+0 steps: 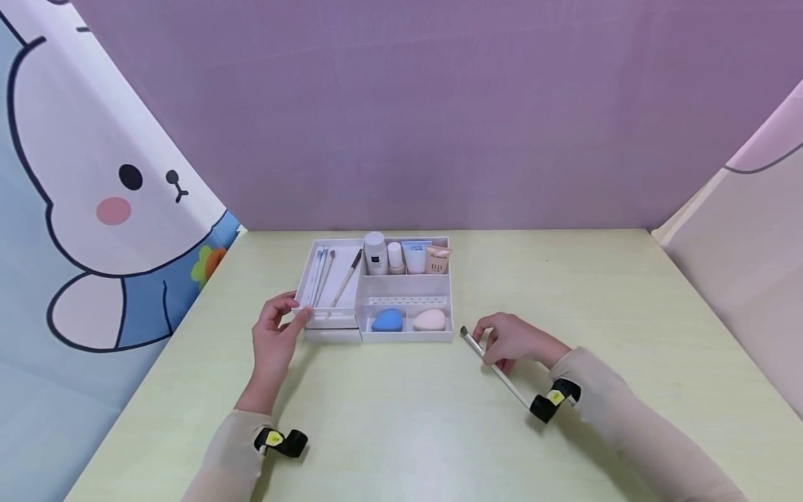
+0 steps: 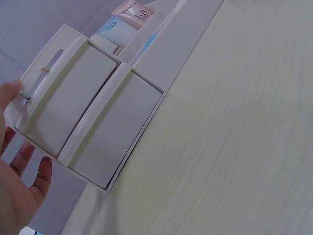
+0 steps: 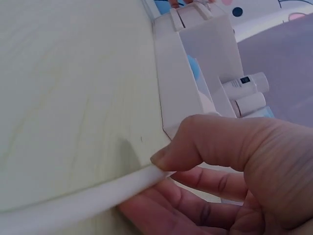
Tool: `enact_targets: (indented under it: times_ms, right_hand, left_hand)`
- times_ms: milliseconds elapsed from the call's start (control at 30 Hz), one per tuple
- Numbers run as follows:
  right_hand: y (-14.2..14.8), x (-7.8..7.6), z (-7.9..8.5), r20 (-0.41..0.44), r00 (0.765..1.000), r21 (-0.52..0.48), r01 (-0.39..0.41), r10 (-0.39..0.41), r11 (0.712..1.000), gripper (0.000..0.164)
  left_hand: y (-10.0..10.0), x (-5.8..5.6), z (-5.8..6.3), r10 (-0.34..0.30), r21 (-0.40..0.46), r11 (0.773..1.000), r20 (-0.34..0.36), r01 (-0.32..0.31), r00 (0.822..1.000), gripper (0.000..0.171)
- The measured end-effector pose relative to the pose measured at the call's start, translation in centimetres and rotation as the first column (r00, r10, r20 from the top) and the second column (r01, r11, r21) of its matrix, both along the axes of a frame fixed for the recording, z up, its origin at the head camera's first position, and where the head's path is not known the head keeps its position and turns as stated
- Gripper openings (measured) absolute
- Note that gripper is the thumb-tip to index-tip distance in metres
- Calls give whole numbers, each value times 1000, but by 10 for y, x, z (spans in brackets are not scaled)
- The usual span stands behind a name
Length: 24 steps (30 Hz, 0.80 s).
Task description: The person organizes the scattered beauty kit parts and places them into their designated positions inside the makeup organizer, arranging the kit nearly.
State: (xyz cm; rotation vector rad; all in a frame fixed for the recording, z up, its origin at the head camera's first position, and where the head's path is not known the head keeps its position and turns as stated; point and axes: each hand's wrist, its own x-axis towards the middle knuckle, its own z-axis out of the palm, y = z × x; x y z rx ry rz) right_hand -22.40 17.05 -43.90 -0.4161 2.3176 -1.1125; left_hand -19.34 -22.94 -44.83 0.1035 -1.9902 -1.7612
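Note:
A white makeup organizer (image 1: 406, 336) stands toward the back of the table, with drawers (image 2: 115, 129) at its left front. My left hand (image 1: 276, 335) holds its front left corner, thumb at the rim and fingers along the side. To the right of the organizer, my right hand (image 1: 511, 340) pinches a makeup brush (image 1: 505, 380) with a white handle between thumb and fingers. Its dark bristle end points toward the organizer. In the right wrist view, the handle (image 3: 98, 198) runs out to the left from under the thumb. Several slim brushes (image 1: 324, 275) lie in the left tray.
The organizer's back right section holds a white bottle (image 1: 376, 254), a smaller bottle (image 1: 396, 258), a blue-and-white tube (image 1: 416, 256) and a BB cream tube (image 1: 438, 259). A blue makeup sponge (image 1: 387, 321) and a pink one (image 1: 429, 321) sit in front. A purple cloth (image 1: 439, 118) hangs behind the table.

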Motion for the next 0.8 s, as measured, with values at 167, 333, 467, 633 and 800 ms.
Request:
enact_targets:
  times_ms: [167, 333, 467, 633, 800]
  right_hand:
    - [8, -5, -2, 29, 999, -95, -13, 15, 995, 36]
    - [12, -7, 6, 33, 999, -170, -33, 39, 985, 39]
    - [12, -8, 13, 38, 999, -206, -22, 30, 978, 41]
    - [6, -9, 23, 40, 999, -257, 0, 11, 966, 44]
    - [-6, -10, 34, 31, 1000, -303, 6, 3, 953, 45]
  left_hand:
    - [0, 0, 1, -4, -10, 1000, 11, 4, 1000, 17]
    - [0, -1, -1, -4, -11, 1000, -1, 4, 1000, 20]
    - [0, -1, -1, 2, -3, 1000, -10, -2, 1000, 19]
    - [1, 0, 0, 7, 9, 1000, -19, -7, 1000, 21]
    - [1, 1, 1, 8, 8, 1000, -11, -8, 1000, 22]
